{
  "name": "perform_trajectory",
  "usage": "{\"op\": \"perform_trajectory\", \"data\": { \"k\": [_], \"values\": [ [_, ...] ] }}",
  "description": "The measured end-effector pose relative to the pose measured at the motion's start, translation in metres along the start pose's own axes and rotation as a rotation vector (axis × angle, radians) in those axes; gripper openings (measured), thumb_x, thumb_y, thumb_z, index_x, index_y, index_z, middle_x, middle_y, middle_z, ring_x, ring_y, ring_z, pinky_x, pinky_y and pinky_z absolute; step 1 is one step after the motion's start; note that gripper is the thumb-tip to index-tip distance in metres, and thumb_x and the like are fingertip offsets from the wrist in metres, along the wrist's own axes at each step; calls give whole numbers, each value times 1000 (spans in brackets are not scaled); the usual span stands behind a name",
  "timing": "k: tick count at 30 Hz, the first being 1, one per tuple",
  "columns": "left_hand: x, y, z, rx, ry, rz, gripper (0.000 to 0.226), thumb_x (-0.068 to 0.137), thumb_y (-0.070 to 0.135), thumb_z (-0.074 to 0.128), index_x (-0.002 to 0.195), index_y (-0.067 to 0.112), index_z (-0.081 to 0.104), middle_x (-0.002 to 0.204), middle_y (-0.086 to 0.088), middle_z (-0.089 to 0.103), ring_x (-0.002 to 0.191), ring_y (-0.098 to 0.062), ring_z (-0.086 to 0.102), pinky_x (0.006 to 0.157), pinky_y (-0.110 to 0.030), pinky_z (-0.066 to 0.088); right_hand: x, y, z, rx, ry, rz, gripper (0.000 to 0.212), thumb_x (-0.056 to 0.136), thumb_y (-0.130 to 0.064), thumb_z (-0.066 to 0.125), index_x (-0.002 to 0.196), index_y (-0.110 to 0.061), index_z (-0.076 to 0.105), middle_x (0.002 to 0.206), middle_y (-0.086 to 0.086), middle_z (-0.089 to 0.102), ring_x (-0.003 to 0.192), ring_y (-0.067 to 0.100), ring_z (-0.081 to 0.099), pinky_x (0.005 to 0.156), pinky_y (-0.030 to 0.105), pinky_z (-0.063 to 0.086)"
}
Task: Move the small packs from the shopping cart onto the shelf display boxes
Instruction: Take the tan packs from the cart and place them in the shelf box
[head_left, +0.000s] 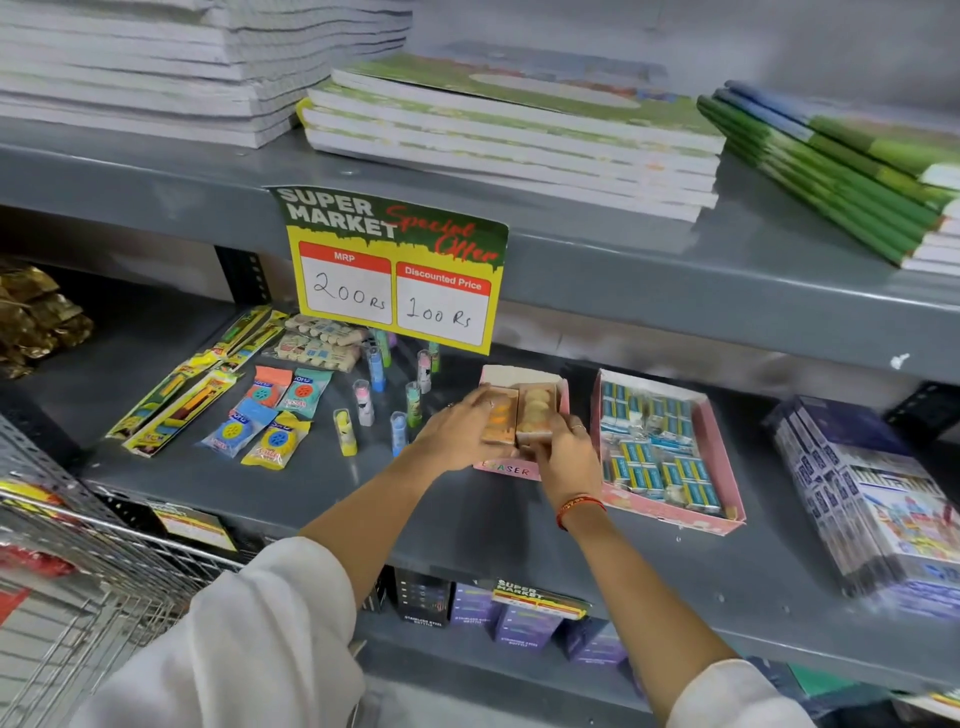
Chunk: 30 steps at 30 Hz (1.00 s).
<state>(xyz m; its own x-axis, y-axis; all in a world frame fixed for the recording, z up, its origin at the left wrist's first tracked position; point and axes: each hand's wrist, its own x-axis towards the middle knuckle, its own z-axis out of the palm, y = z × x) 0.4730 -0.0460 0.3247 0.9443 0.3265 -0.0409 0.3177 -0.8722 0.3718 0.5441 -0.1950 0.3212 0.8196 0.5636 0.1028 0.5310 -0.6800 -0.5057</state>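
Observation:
Two small tan packs lie side by side in a pink display box (519, 375) marked ERASER on the middle shelf. My left hand (457, 434) rests on the left pack (500, 415), fingers closed over its near end. My right hand (569, 460) grips the right pack (537, 408) at its near end. A second pink display box (724, 467) to the right holds several blue-and-white packs. The wire shopping cart (88, 582) stands at the lower left; red and yellow items show through its mesh.
Glue sticks (363, 402), round sharpener packs (270, 423) and long yellow packs (176, 400) lie left of the boxes. A yellow price sign (395, 275) hangs from the upper shelf edge. Notebooks (509, 135) stack above. Purple boxes (872, 499) sit right.

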Motion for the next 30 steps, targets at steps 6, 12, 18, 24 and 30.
{"op": "perform_trajectory", "data": {
  "k": [6, 12, 18, 24, 30],
  "values": [
    [5, -4, -3, 111, -90, 49, 96, 66, 54, 73, 144, 27, 24, 153, 5, 17, 120, -33, 52, 96, -45, 46, 7, 4, 4, -77, -44, 9, 43, 94, -21, 49, 135, -15, 37, 139, 17, 44, 113, 39, 57, 95, 47, 49],
    [11, 0, -15, 150, -29, 80, 79, 72, 51, 70, 139, 23, 39, 144, 3, 33, 114, -26, 56, 89, -39, 48, 6, 7, 7, -124, -19, -4, 44, 93, -22, 52, 135, -15, 38, 135, 18, 49, 109, 38, 60, 89, 46, 52],
    [17, 5, -30, 100, 48, 111, 38, 85, 32, 61, 120, 17, 62, 136, 2, 48, 108, -24, 60, 87, -37, 50, 6, 6, 7, -130, -20, -3, 39, 92, -18, 54, 129, -14, 43, 136, 15, 47, 105, 36, 63, 86, 45, 54],
    [8, 4, -16, 254, 16, 115, 51, 77, 44, 67, 123, 23, 58, 142, 9, 44, 115, -19, 56, 86, -35, 49, 7, 6, 9, -167, -7, -75, 36, 90, -12, 54, 126, -12, 47, 137, 14, 45, 114, 32, 56, 86, 43, 56],
    [7, 6, -9, 351, 178, 203, 39, 82, 32, 57, 118, 15, 62, 134, 2, 53, 120, -20, 51, 93, -34, 45, 7, 9, 9, -214, 28, -142, 37, 91, -13, 55, 127, -12, 48, 132, 12, 52, 121, 29, 43, 87, 40, 54]
  ]
}}
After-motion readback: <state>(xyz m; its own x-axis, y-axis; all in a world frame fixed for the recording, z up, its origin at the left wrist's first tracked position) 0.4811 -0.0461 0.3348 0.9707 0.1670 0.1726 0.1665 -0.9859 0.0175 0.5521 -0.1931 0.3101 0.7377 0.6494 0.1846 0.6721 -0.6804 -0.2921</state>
